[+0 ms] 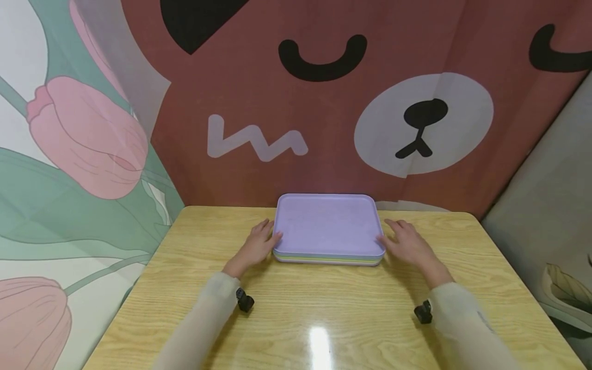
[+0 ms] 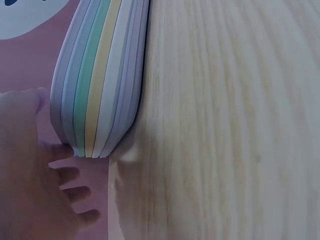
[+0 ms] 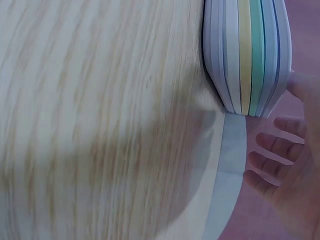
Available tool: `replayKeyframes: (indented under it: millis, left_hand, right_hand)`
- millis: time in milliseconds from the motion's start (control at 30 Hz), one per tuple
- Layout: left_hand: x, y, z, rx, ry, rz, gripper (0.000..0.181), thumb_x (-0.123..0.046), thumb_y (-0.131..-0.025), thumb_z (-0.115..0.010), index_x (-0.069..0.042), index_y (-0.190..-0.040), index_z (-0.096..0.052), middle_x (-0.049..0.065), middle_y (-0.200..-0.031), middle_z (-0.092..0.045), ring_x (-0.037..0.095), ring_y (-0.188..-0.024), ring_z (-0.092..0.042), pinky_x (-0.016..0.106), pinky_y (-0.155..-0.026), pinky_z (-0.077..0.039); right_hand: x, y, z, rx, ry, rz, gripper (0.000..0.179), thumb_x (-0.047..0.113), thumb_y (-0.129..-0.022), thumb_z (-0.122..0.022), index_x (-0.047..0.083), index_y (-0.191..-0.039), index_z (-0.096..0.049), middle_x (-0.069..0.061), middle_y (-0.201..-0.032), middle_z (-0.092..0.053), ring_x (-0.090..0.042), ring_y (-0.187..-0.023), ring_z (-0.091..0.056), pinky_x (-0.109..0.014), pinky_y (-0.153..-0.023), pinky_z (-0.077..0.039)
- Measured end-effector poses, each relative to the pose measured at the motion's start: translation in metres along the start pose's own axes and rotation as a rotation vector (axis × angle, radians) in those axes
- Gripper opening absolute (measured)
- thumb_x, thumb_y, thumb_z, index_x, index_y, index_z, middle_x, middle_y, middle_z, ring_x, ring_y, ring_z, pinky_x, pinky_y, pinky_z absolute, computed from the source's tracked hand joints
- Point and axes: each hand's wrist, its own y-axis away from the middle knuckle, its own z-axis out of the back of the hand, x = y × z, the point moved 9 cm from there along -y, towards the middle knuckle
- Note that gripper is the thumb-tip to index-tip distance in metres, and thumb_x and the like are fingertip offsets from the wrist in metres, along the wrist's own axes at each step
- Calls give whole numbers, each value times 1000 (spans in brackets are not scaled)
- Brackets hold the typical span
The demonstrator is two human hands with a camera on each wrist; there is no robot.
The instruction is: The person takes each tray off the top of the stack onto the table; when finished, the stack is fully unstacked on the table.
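Note:
A stack of rectangular plastic trays lies on the table, a lilac one on top. Seen edge-on in the left wrist view, the stacked trays show lilac, blue, green, yellow and white rims. My left hand is at the stack's left end, thumb by the top rim, fingers spread along the side. At the opposite end is my right hand, its thumb at the top rim. In the right wrist view the fingers of that hand are loosely spread beside the stack's corner, not curled round it.
The trays stand at the far edge of a light wood-grain table. Right behind that edge hangs a reddish-brown curtain with a cartoon face. A tulip-printed cloth hangs on the left, and a pale cloth on the right.

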Motion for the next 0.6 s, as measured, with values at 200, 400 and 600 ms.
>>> replayKeyframes:
  millis: [200,400,600]
  left_hand:
    - [-4,-5,-4,-7,112,-28,63,-40,-107,-47,-1,-156,-36,24,-156,-40,41,-146,-33,55,-119,-27]
    - [-12,-8,-6,-1,232,-61,56,-28,-107,-51,0,-154,-37,22,-146,-52,33,-135,-50,49,-114,-38]
    - [-11,-6,-11,22,306,-5,62,-30,-107,-51,1,-157,-30,22,-152,-46,33,-140,-46,50,-117,-35]
  right_hand:
    - [1,-5,-5,-12,-66,-15,66,41,-104,-54,-5,-149,-42,-34,-146,-45,-54,-138,-34,-69,-111,-30]
    - [6,-8,-4,-66,-102,20,56,28,-102,-56,-10,-142,-49,-32,-133,-57,-50,-126,-50,-64,-106,-39]
    - [10,-9,-4,-97,-162,24,48,17,-100,-57,-15,-136,-52,-34,-125,-60,-48,-115,-58,-61,-99,-46]
